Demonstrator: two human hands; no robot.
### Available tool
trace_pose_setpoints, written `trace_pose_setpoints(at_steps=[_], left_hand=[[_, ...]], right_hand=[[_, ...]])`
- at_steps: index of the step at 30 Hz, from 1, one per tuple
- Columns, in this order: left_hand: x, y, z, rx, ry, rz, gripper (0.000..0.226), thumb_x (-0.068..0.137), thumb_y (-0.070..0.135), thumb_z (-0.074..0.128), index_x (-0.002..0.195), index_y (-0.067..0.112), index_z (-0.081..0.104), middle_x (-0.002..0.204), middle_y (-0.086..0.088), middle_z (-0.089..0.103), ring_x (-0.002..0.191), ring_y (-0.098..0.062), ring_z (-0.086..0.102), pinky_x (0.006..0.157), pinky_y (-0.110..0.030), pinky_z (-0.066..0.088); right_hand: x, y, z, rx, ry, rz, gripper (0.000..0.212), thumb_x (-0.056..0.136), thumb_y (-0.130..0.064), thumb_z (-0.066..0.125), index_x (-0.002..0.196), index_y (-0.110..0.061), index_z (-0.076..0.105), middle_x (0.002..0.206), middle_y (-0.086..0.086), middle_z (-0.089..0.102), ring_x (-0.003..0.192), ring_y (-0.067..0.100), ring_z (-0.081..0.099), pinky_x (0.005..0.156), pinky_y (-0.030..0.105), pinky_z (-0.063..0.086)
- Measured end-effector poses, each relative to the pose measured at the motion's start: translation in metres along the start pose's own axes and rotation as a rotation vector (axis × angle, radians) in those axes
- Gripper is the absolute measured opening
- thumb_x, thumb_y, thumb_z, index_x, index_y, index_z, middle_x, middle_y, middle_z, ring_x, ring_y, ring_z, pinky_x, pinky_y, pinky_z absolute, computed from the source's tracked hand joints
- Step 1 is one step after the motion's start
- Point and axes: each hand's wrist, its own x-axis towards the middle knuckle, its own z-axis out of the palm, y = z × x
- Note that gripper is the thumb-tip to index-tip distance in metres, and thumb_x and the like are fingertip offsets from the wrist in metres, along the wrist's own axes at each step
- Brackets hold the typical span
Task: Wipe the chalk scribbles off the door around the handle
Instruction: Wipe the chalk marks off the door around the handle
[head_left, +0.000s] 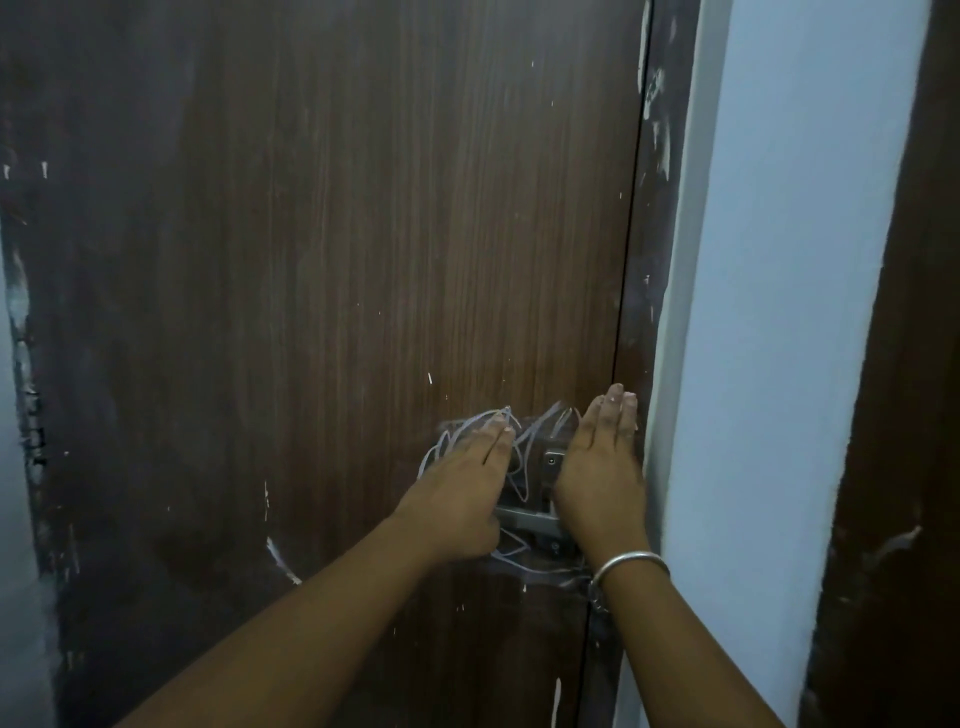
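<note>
While both of my hands lie flat against the dark wooden door (337, 260), neither grips anything: the fingers are stretched out straight and held close together, palms to the wood. My left hand (462, 488) rests to the left of the metal handle (530, 519), its fingertips reaching up into the chalk scribbles (467, 431). My right hand (597, 478) lies to the right of the handle, close to the door's edge, with a silver bangle (631, 564) round its wrist. Between the two hands shows the handle's grey plate with a screw head, and the lever runs across below it, partly hidden by both hands.

Those scribbles are thin whitish loops that sweep above the left hand, between the two hands, and again below the handle near my wrists. I hold no cloth that I can see. Small white flecks and scratches dot the wood elsewhere. Just right of the door's edge runs the dark door frame (654, 260), smeared with pale marks, and beyond it the pale blue wall (779, 312).
</note>
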Motion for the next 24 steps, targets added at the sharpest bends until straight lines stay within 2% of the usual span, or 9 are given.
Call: trace_pose_setpoints(at_steps=[2,4,7,10,12,15,18,21,24], left_hand=[[-0.002,0.005,0.004,-0.011,-0.025,0.011,0.092,0.083,0.013,0.057,0.149,0.018,-0.006,0.159,-0.002,-0.006,0.145,-0.017,-0.004,0.110,-0.029,0.002],[-0.002,0.012,0.008,-0.006,-0.049,0.030,0.088,0.083,0.013,0.057,0.149,0.017,-0.002,0.159,-0.003,-0.001,0.145,-0.017,0.000,0.111,-0.028,0.004],[-0.002,0.019,0.012,-0.008,-0.046,0.047,0.076,0.085,0.008,0.054,0.149,0.016,0.013,0.156,-0.005,0.017,0.142,-0.021,0.019,0.113,-0.033,0.021],[-0.001,0.023,0.017,-0.012,-0.006,0.016,0.045,0.087,0.008,0.051,0.131,0.015,0.041,0.127,-0.008,0.052,0.113,-0.023,0.053,0.089,-0.033,0.047],[0.000,0.023,0.020,0.024,0.030,-0.039,0.029,0.089,0.009,0.050,0.117,0.015,0.050,0.108,-0.007,0.061,0.094,-0.021,0.060,0.075,-0.029,0.048],[0.006,0.020,0.023,0.045,0.029,-0.059,0.021,0.091,0.010,0.049,0.110,0.015,0.056,0.100,-0.007,0.064,0.089,-0.021,0.062,0.078,-0.034,0.053],[0.007,0.018,0.024,0.106,-0.003,-0.012,0.024,0.091,0.012,0.051,0.112,0.018,0.058,0.102,-0.006,0.064,0.091,-0.021,0.062,0.079,-0.033,0.052],[0.001,0.017,0.029,0.133,-0.009,0.026,0.030,0.090,0.013,0.053,0.119,0.018,0.055,0.110,-0.005,0.062,0.097,-0.020,0.060,0.082,-0.031,0.050],[-0.004,0.017,0.030,0.159,-0.044,0.023,0.038,0.090,0.008,0.051,0.127,0.016,0.050,0.124,-0.007,0.056,0.110,-0.022,0.055,0.093,-0.036,0.048]], right_hand=[[-0.003,0.003,-0.008,-0.052,-0.061,-0.032,0.076,0.087,-0.005,0.052,0.143,0.006,0.002,0.152,0.027,-0.006,0.140,0.042,-0.009,0.109,0.043,0.032],[0.000,0.006,-0.018,-0.119,-0.037,-0.039,0.065,0.082,-0.003,0.062,0.136,0.011,0.029,0.145,0.033,0.024,0.135,0.048,0.018,0.101,0.045,0.042],[0.010,0.007,-0.037,-0.282,0.058,-0.109,0.018,0.083,-0.006,0.061,0.099,0.001,0.065,0.101,0.022,0.059,0.098,0.033,0.049,0.083,0.037,0.047],[0.025,0.006,-0.051,-0.202,0.169,-0.109,0.013,0.082,0.005,0.055,0.094,0.002,0.061,0.089,0.021,0.057,0.082,0.034,0.055,0.071,0.038,0.050],[0.030,0.006,-0.055,-0.116,0.218,-0.083,0.018,0.077,0.009,0.060,0.095,0.004,0.059,0.087,0.025,0.058,0.077,0.040,0.060,0.064,0.039,0.054],[0.030,0.008,-0.048,-0.215,0.172,-0.086,0.026,0.081,0.002,0.062,0.107,0.009,0.059,0.102,0.029,0.061,0.092,0.040,0.061,0.078,0.041,0.055],[0.018,0.005,-0.026,-0.224,0.073,-0.056,0.051,0.086,-0.003,0.059,0.129,0.014,0.039,0.133,0.033,0.043,0.122,0.043,0.044,0.101,0.043,0.042],[0.001,0.001,-0.010,-0.051,0.054,0.071,0.073,0.082,-0.006,0.066,0.138,0.012,0.023,0.146,0.030,0.026,0.134,0.042,0.028,0.103,0.042,0.036],[-0.012,0.003,0.001,0.050,0.044,0.115,0.077,0.085,-0.009,0.060,0.144,0.004,0.012,0.152,0.023,0.014,0.140,0.037,0.016,0.108,0.038,0.021]])
